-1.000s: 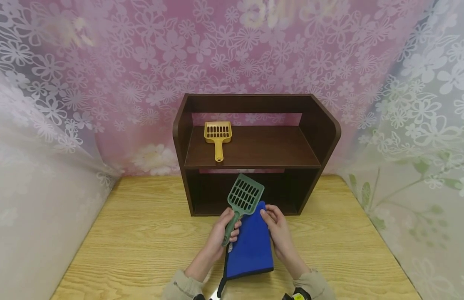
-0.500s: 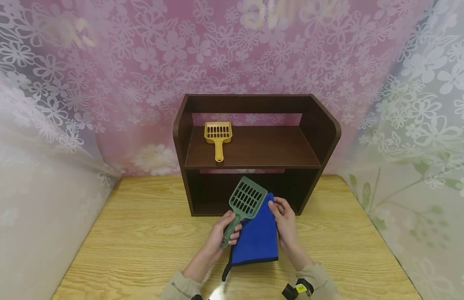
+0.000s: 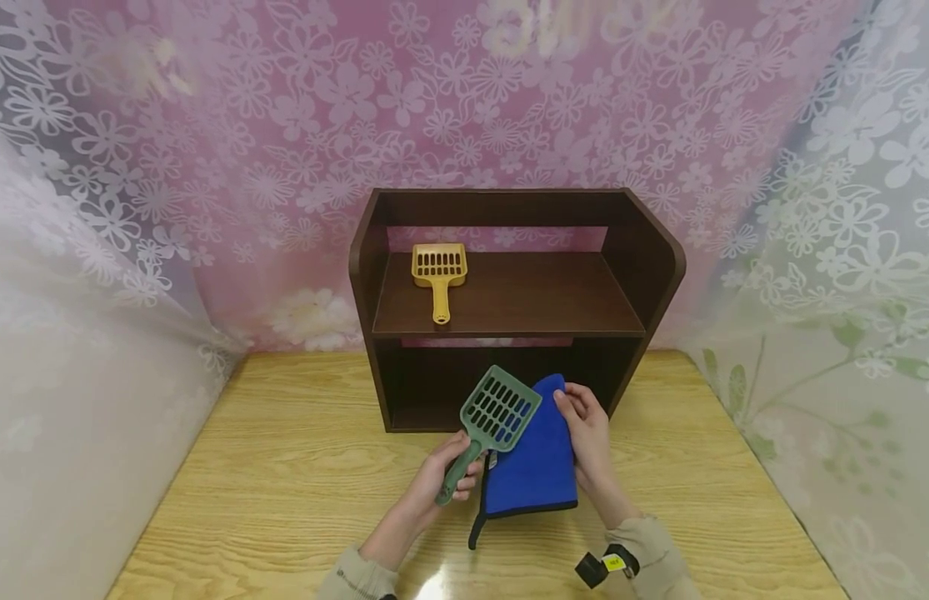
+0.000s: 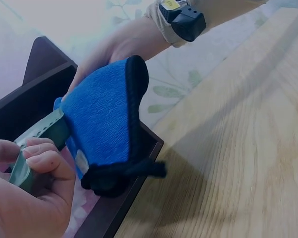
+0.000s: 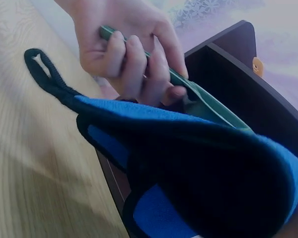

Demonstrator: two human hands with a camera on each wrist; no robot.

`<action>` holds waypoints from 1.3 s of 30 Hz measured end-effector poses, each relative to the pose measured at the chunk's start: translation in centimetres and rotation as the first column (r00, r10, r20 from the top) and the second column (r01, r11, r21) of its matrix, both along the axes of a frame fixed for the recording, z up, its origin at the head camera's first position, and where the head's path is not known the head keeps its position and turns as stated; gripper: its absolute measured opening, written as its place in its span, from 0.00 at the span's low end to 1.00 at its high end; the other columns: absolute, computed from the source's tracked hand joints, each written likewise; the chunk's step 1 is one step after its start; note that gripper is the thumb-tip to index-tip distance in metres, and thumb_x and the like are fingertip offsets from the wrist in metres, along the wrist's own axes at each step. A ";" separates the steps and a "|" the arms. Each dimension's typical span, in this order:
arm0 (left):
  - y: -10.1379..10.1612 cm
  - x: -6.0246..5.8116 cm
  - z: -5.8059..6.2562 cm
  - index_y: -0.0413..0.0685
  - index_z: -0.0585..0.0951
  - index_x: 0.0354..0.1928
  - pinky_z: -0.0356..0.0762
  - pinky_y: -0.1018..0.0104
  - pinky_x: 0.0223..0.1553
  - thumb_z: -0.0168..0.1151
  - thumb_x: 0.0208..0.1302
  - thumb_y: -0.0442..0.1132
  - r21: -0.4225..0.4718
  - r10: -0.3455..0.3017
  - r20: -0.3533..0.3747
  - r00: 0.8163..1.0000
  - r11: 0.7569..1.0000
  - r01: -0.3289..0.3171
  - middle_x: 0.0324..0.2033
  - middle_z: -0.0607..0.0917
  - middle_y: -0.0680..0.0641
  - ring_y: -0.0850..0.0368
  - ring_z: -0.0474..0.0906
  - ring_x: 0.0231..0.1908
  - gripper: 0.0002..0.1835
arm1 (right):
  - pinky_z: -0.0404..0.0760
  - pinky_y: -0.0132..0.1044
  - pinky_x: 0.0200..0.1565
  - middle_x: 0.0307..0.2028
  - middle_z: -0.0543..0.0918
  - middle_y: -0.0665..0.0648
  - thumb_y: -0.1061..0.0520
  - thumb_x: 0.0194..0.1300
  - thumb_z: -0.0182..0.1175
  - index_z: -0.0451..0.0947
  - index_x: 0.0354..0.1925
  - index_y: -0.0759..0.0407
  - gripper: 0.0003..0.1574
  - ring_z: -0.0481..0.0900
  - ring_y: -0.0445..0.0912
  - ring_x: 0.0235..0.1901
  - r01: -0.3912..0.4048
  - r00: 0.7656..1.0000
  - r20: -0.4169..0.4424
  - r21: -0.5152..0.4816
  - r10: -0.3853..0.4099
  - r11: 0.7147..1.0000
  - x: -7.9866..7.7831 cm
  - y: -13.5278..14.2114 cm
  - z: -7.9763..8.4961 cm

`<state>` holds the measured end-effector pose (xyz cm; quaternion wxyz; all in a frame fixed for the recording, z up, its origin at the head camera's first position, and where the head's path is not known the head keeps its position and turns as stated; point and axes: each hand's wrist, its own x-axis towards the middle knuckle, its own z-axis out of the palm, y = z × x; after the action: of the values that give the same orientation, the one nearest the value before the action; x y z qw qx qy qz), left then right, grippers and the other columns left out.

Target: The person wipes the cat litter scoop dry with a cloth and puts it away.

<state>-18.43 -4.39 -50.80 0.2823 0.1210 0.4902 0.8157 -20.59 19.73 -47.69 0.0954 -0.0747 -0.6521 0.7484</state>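
In the head view my left hand grips the handle of a green slotted litter scoop, its head tilted up to the right. The scoop overlaps a blue cloth with black edging and a black hanging loop. My right hand pinches that cloth near its rounded upper end. Seen from the left wrist, the fingers curl round the scoop's handle, and the scoop's edge lies against the blue fabric. From the right wrist, the cloth shows a dark hollow between its layers; the right hand is mostly hidden.
A dark brown two-tier shelf stands at the back of the wooden table. On its upper board lies a yellow litter scoop, handle toward me. Flowered curtains hang behind and at both sides.
Both hands have shifted to the right, the right hand further and slightly up with the blue cloth. The green scoop has moved slightly right and down. The yellow scoop stays put.
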 end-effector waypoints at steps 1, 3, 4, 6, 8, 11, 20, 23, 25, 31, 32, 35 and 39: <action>-0.1 0.0 0.0 0.45 0.66 0.61 0.55 0.77 0.19 0.36 0.82 0.46 -0.010 -0.003 -0.005 1.000 1.000 0.003 0.28 0.66 0.51 0.66 0.58 0.20 0.16 | 0.82 0.29 0.37 0.38 0.83 0.43 0.55 0.76 0.58 0.70 0.57 0.65 0.18 0.81 0.38 0.36 -0.001 1.000 -0.003 0.009 0.001 1.000 0.0 0.2 0.0; -0.3 0.0 -0.1 0.44 0.67 0.59 0.56 0.77 0.19 0.36 0.82 0.45 -0.030 -0.015 -0.017 1.000 0.999 0.014 0.28 0.67 0.52 0.66 0.58 0.20 0.16 | 0.81 0.29 0.38 0.38 0.84 0.43 0.55 0.76 0.58 0.70 0.57 0.65 0.19 0.81 0.38 0.36 -0.005 1.000 -0.009 0.023 0.006 1.000 -0.1 0.5 0.1; -0.5 0.0 -0.2 0.43 0.67 0.58 0.56 0.77 0.19 0.36 0.82 0.46 -0.042 -0.020 -0.023 1.000 0.999 0.019 0.28 0.68 0.52 0.66 0.59 0.20 0.16 | 0.81 0.29 0.39 0.39 0.84 0.42 0.54 0.76 0.58 0.71 0.58 0.66 0.20 0.81 0.38 0.37 -0.008 1.000 -0.011 0.037 0.008 0.999 -0.2 0.6 0.1; -0.8 -0.1 -0.3 0.42 0.68 0.56 0.57 0.77 0.19 0.36 0.82 0.46 -0.074 -0.033 -0.041 0.999 0.997 0.030 0.27 0.68 0.53 0.67 0.59 0.19 0.16 | 0.81 0.28 0.41 0.39 0.84 0.41 0.54 0.76 0.58 0.71 0.58 0.65 0.20 0.81 0.38 0.38 -0.017 1.000 -0.009 0.063 0.018 0.998 -0.2 0.9 0.2; -1.1 -0.2 -0.4 0.41 0.68 0.55 0.58 0.78 0.19 0.37 0.82 0.46 -0.101 -0.049 -0.053 0.997 0.994 0.044 0.27 0.69 0.53 0.68 0.60 0.19 0.17 | 0.80 0.28 0.43 0.39 0.84 0.41 0.54 0.76 0.59 0.71 0.59 0.66 0.21 0.81 0.38 0.40 -0.031 0.999 -0.013 0.093 0.032 0.995 -0.3 1.2 0.2; -1.5 -0.2 -0.6 0.38 0.70 0.56 0.59 0.79 0.19 0.38 0.82 0.47 -0.143 -0.073 -0.073 0.995 0.988 0.062 0.26 0.69 0.54 0.69 0.61 0.19 0.20 | 0.80 0.27 0.44 0.41 0.83 0.43 0.54 0.75 0.60 0.72 0.59 0.66 0.22 0.80 0.38 0.42 -0.069 0.997 -0.021 0.154 0.073 0.986 -0.3 1.5 0.2; -2.6 -0.3 -0.3 0.34 0.73 0.52 0.56 0.75 0.20 0.40 0.82 0.48 -0.273 -0.181 -0.122 0.976 0.951 0.143 0.26 0.70 0.52 0.68 0.61 0.19 0.22 | 0.80 0.28 0.44 0.42 0.82 0.46 0.53 0.74 0.60 0.73 0.59 0.65 0.22 0.81 0.39 0.41 -0.173 0.982 -0.033 0.230 0.185 0.958 -0.2 1.9 0.5; -2.6 -0.2 -0.2 0.33 0.73 0.53 0.56 0.75 0.20 0.40 0.82 0.49 -0.282 -0.225 -0.119 0.967 0.942 0.184 0.25 0.70 0.53 0.68 0.61 0.19 0.23 | 0.81 0.28 0.43 0.41 0.82 0.46 0.54 0.75 0.60 0.72 0.59 0.66 0.22 0.81 0.39 0.40 -0.179 0.983 -0.015 0.203 0.186 0.963 -0.2 1.7 0.5; -2.6 -0.1 -0.1 0.33 0.74 0.54 0.57 0.76 0.20 0.41 0.82 0.48 -0.276 -0.244 -0.118 0.962 0.939 0.205 0.26 0.70 0.53 0.68 0.61 0.18 0.23 | 0.80 0.28 0.43 0.41 0.82 0.46 0.54 0.75 0.60 0.71 0.60 0.66 0.22 0.81 0.39 0.40 -0.175 0.983 -0.012 0.202 0.181 0.964 -0.2 1.6 0.5; -3.0 -0.1 -0.4 0.36 0.76 0.51 0.59 0.77 0.20 0.43 0.82 0.50 -0.290 -0.223 -0.129 0.966 0.940 0.178 0.26 0.71 0.52 0.68 0.61 0.18 0.22 | 0.78 0.25 0.46 0.43 0.81 0.50 0.56 0.75 0.60 0.74 0.59 0.67 0.21 0.79 0.38 0.42 -0.127 0.985 -0.077 0.291 0.156 0.948 -0.2 1.9 0.6; -3.1 -0.1 -0.4 0.37 0.76 0.51 0.59 0.77 0.20 0.42 0.82 0.51 -0.293 -0.216 -0.128 0.968 0.941 0.171 0.26 0.71 0.52 0.68 0.61 0.18 0.23 | 0.78 0.25 0.46 0.44 0.81 0.52 0.56 0.75 0.60 0.74 0.58 0.67 0.20 0.80 0.37 0.42 -0.118 0.984 -0.093 0.313 0.154 0.942 -0.1 2.0 0.5; -3.6 -0.2 -0.5 0.36 0.75 0.52 0.58 0.75 0.20 0.40 0.82 0.51 -0.295 -0.207 -0.150 0.967 0.943 0.156 0.26 0.69 0.52 0.68 0.61 0.18 0.24 | 0.77 0.23 0.44 0.45 0.82 0.57 0.59 0.74 0.60 0.76 0.55 0.66 0.16 0.80 0.36 0.39 -0.090 0.973 -0.160 0.405 0.168 0.910 -0.1 2.6 0.3; -4.1 -0.3 -0.3 0.35 0.75 0.54 0.58 0.75 0.20 0.39 0.83 0.50 -0.292 -0.199 -0.176 0.964 0.946 0.142 0.26 0.70 0.52 0.69 0.61 0.18 0.25 | 0.76 0.22 0.44 0.45 0.83 0.59 0.60 0.73 0.61 0.79 0.53 0.62 0.12 0.80 0.35 0.39 -0.030 0.949 -0.242 0.566 0.201 0.824 0.1 3.1 0.1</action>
<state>-18.73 -8.47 -51.09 0.3147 0.2054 0.6130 0.6950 -20.45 22.82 -47.57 0.1617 0.1073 -0.8231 0.5338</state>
